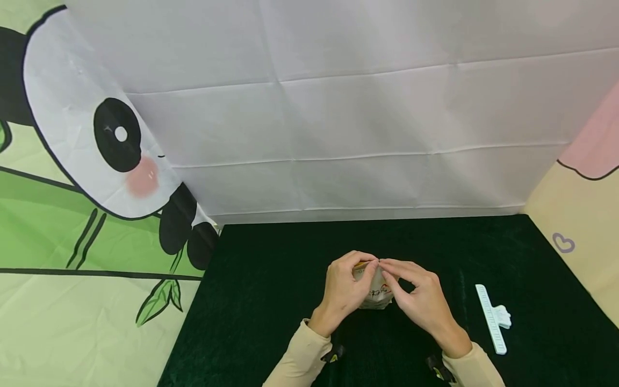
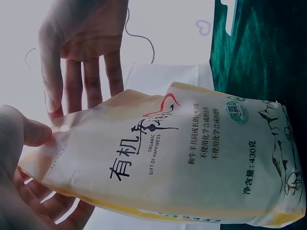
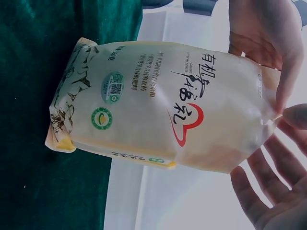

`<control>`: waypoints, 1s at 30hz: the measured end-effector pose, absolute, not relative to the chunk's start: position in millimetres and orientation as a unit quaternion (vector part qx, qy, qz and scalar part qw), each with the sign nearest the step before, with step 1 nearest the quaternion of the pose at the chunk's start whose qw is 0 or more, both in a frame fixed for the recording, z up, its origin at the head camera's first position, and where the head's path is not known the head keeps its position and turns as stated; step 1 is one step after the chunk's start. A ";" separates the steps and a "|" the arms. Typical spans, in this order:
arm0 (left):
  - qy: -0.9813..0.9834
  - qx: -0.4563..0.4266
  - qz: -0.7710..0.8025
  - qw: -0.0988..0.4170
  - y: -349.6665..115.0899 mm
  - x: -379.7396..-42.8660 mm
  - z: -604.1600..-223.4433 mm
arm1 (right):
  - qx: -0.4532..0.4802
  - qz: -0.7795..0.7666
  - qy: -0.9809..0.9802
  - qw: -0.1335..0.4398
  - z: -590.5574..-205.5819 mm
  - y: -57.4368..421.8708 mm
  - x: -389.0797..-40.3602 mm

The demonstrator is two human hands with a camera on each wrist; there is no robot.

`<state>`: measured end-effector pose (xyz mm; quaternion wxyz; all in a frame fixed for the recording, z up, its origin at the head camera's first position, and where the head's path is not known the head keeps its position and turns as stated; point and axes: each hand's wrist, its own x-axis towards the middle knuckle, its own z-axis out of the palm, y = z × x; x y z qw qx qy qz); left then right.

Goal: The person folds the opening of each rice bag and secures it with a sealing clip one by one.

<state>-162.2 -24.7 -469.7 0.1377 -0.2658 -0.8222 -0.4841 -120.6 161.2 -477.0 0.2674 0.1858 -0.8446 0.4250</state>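
A whitish plastic food bag with yellow edges stands upright on the dark green cloth, its top narrowing between both hands. Black Chinese lettering and a red heart line mark the bag in the left wrist view. My left hand pinches the top edge from the left, thumb on the near side and fingers behind. From the right, my right hand pinches the same edge, the fingertips of both hands meeting at its middle. In the right wrist view, the bag's top is drawn together at the fingertips.
A white bag clip with a scalloped tab lies on the green tabletop, right of my right hand. Behind the table hangs a pale cloth, and a panda-printed cloth covers the left side.
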 end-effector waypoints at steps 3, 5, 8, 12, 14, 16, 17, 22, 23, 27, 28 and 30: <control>-0.822 -0.264 -0.486 0.137 -24.8 -162.3 -469.4 | 0.194 0.423 -0.840 0.278 -477.1 159.5 -120.1; -0.822 -0.263 -0.487 0.135 -24.8 -162.5 -469.2 | 0.200 0.422 -0.837 0.286 -477.9 158.4 -119.7; -0.821 -0.262 -0.489 0.135 -24.7 -162.7 -468.9 | 0.203 0.420 -0.833 0.297 -479.6 157.0 -119.4; -0.819 -0.260 -0.494 0.135 -24.4 -162.5 -468.7 | 0.203 0.417 -0.833 0.302 -482.3 156.0 -119.2; -0.818 -0.260 -0.495 0.135 -24.4 -162.5 -468.9 | 0.201 0.414 -0.835 0.301 -483.3 155.6 -119.0; -0.818 -0.259 -0.496 0.134 -24.4 -162.6 -469.2 | 0.199 0.410 -0.838 0.299 -484.0 155.2 -118.8; -0.818 -0.258 -0.496 0.133 -24.4 -162.7 -469.4 | 0.198 0.408 -0.840 0.297 -484.0 155.1 -118.6; -0.819 -0.258 -0.495 0.134 -24.2 -163.4 -469.1 | 0.192 0.406 -0.847 0.283 -483.9 154.4 -117.0; -0.819 -0.258 -0.494 0.137 -24.2 -163.4 -469.2 | 0.192 0.408 -0.847 0.283 -484.0 154.1 -116.8; -0.819 -0.259 -0.489 0.150 -23.8 -162.7 -469.6 | 0.195 0.426 -0.834 0.290 -485.5 153.8 -117.6; -0.819 -0.259 -0.489 0.151 -23.7 -162.3 -469.8 | 0.193 0.431 -0.832 0.292 -486.0 154.2 -118.2; -0.820 -0.258 -0.489 0.149 -23.5 -161.6 -469.9 | 0.184 0.440 -0.830 0.289 -486.9 155.1 -119.0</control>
